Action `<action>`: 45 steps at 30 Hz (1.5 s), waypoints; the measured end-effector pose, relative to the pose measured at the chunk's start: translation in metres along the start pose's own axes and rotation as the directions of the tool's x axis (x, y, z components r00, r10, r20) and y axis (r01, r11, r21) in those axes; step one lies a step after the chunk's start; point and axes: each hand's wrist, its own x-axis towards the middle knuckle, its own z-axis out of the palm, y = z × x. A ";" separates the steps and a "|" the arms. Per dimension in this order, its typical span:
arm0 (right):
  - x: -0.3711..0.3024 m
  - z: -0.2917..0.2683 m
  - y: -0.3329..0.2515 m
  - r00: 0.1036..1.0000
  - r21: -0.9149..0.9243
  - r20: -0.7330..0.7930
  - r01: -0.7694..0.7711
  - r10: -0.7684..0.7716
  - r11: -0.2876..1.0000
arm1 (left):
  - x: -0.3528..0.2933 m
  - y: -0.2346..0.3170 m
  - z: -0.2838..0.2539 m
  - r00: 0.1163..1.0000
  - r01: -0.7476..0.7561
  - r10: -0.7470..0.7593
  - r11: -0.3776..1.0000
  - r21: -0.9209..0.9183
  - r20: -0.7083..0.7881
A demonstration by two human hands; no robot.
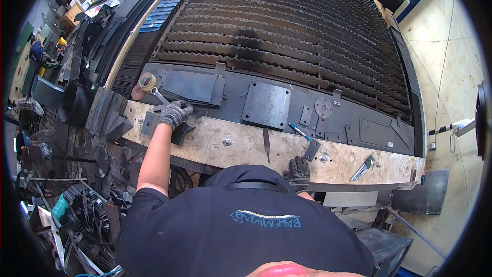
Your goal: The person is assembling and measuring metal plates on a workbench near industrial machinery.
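Note:
My left hand (pixel 177 113), in a grey knit glove, is over the left part of the bench edge, its fingers curled. What they hold, if anything, is hidden. A combination wrench (pixel 160 96) runs up to the glove's far side; I cannot tell if it is gripped. Dark metal pieces (pixel 179 132) lie just below this hand. My right hand (pixel 298 172), in a dark glove, rests with its fingers extended on the near edge of the pale work strip (pixel 241 146). Just beyond its fingertips lies a small dark plate with holes (pixel 311 150).
A square plate with corner holes (pixel 266 104) lies mid-bench, a flat file (pixel 266 143) below it. A blue pen (pixel 300 132), a round flange (pixel 323 107), a hex key set (pixel 363 168) and a tape roll (pixel 147 81) lie around. Toothed slats (pixel 287 36) fill the far side; scrap metal (pixel 87 220) is lower left.

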 end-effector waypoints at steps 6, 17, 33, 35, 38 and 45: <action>-0.001 -0.004 -0.001 1.000 -0.010 0.005 -0.009 0.009 1.000 | -0.029 0.023 -0.001 0.999 -0.029 0.031 0.996 0.079 -0.018; -0.002 0.001 0.002 0.999 0.008 -0.042 0.022 -0.021 1.000 | -0.063 0.041 0.020 0.981 -0.175 0.163 0.979 0.106 0.108; 0.008 -0.016 -0.011 0.994 0.103 -0.048 -0.089 0.095 0.991 | -0.130 0.091 0.009 0.925 -0.346 0.351 0.617 -0.706 -0.147; 0.038 -0.052 -0.024 0.979 0.296 0.054 -0.203 0.196 0.933 | -0.138 0.101 0.007 0.894 -0.433 0.397 0.638 -0.637 -0.210; 0.089 -0.091 -0.054 0.972 0.775 0.042 -0.178 0.231 0.606 | -0.159 0.127 -0.010 0.724 -0.687 0.633 0.627 -0.368 -0.274; 0.178 -0.228 -0.155 0.938 0.904 0.125 0.027 -0.325 0.426 | -0.187 0.147 -0.011 0.574 -0.808 0.794 0.507 -0.301 -0.203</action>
